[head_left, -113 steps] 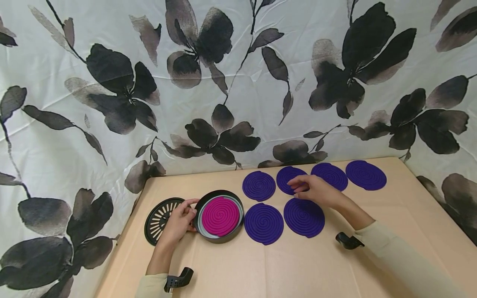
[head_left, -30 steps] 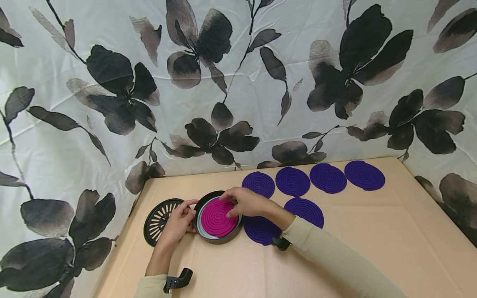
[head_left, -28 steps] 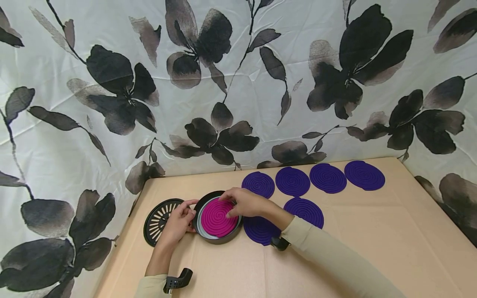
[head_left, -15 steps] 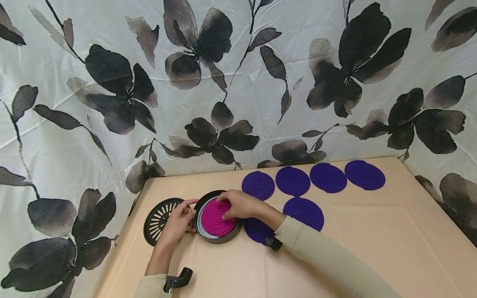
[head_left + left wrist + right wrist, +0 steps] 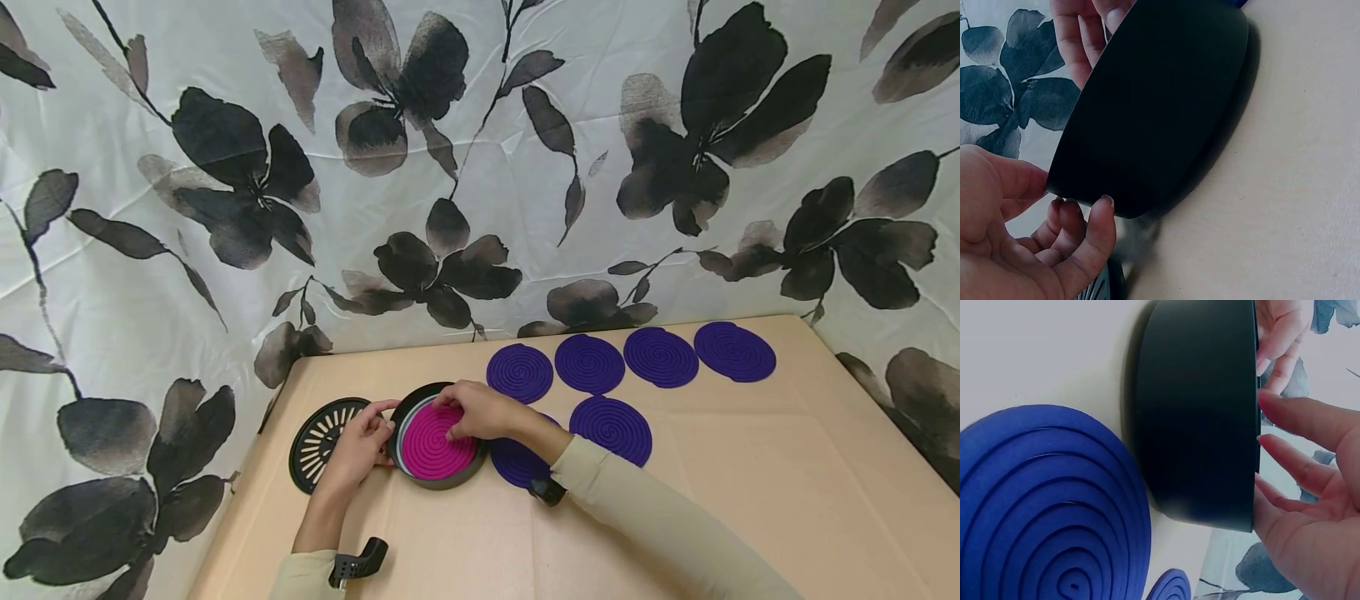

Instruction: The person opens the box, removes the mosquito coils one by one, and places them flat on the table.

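A round black coaster holder [image 5: 452, 481] stands on the table with a magenta spiral coaster [image 5: 437, 442] at its opening and a pale grey-blue ring [image 5: 406, 417] showing along one side. My left hand [image 5: 360, 442] grips the holder's left side; in the left wrist view its fingers [image 5: 1097, 231] curl at the holder's wall and rim. My right hand [image 5: 480, 412] reaches over the right rim, thumb and fingers pinching the magenta coaster. In the right wrist view, the right fingertips [image 5: 1266, 440] go behind the holder's rim, so the coaster is hidden there.
A black slotted disc [image 5: 315, 446] lies left of the holder, partly under the left hand. Several blue-purple spiral coasters lie to the right, including one coaster [image 5: 517, 467] beside the holder and another coaster [image 5: 611, 429] farther right. A floral cloth [image 5: 510, 167] hangs behind the table.
My right hand came from over the purple coasters to the holder, then shifted slightly left. The magenta coaster has moved a little left and covers more of the pale ring. My left hand stayed put.
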`<state>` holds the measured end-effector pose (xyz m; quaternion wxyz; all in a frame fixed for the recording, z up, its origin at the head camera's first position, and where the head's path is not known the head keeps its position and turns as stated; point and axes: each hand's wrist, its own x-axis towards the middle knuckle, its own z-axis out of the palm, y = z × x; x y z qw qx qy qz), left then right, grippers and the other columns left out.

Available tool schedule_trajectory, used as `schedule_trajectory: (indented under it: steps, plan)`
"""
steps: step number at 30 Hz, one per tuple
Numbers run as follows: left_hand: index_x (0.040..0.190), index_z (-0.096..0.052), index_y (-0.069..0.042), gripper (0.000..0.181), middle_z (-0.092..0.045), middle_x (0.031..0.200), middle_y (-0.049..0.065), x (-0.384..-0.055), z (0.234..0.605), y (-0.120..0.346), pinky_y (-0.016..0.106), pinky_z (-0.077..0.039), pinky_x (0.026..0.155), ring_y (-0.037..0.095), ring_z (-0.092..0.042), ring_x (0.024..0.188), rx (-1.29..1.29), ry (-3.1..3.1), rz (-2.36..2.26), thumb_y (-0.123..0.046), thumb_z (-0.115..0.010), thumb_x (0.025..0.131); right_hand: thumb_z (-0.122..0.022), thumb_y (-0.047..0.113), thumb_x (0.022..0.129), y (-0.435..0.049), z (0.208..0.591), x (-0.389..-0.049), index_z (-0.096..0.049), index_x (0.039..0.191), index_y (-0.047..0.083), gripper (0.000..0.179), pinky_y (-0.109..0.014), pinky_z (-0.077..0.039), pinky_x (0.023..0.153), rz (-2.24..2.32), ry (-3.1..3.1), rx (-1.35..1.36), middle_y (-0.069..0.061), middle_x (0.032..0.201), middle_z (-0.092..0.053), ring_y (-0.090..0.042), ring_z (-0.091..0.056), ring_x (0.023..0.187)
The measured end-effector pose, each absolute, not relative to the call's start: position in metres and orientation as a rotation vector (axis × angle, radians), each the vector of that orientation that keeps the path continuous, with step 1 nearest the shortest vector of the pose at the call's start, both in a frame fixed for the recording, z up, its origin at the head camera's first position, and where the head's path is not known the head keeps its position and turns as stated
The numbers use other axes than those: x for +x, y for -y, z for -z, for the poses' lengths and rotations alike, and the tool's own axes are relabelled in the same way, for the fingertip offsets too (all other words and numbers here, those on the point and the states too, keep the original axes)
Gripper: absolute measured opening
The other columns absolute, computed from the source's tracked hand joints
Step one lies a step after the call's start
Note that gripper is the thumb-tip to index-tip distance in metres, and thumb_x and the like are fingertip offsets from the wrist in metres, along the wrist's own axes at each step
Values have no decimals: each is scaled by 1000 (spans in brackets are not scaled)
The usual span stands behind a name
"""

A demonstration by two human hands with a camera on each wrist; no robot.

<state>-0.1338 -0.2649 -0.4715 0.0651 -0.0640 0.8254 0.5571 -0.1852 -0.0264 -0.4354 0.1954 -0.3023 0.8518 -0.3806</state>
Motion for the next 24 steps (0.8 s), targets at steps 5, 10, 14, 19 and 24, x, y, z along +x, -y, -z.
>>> schedule_trajectory:
  steps: [5, 10, 14, 19, 24]
  plan:
    - [138, -58, -14, 35, -45, 93, 8, -134, 472, 266, 34, -59, 57, 23, -54, 71, -190, -2482, -1690, -5, -51, 105, -79, 1, 86, 25, 434, -184, -66, 128, 4, 44, -40, -52, 103, 1174, -2373, -767, -13, 130, -65, -29, -61, 124]
    - [138, -59, -13, 35, -45, 93, 8, -133, 473, 267, 33, -59, 56, 22, -55, 70, -189, -2463, -1706, -4, -51, 105, -76, -4, 87, 25, 431, -185, -67, 126, 3, 41, -35, -58, 94, 1276, -2371, -730, -14, 129, -65, -29, -65, 121]
    - [138, -58, -13, 35, -45, 93, 9, -133, 473, 268, 33, -59, 56, 23, -56, 71, -181, -2458, -1711, -4, -50, 105, -73, -5, 88, 25, 427, -185, -68, 126, 4, 39, -30, -59, 88, 1295, -2384, -753, -13, 127, -66, -26, -66, 116]
    - [138, -59, -14, 35, -45, 93, 9, -132, 473, 269, 33, -59, 56, 24, -56, 71, -176, -2457, -1710, -4, -51, 105, -74, -3, 88, 28, 430, -183, -68, 126, 5, 39, -35, -56, 94, 1182, -2431, -820, -12, 124, -67, -26, -65, 116]
    - [138, -58, -13, 35, -46, 93, 9, -132, 473, 269, 33, -59, 56, 22, -55, 70, -171, -2456, -1706, -4, -51, 105, -77, 3, 88, 33, 436, -180, -65, 130, 5, 43, -37, -50, 103, 1000, -2477, -876, -12, 127, -65, -26, -60, 122]
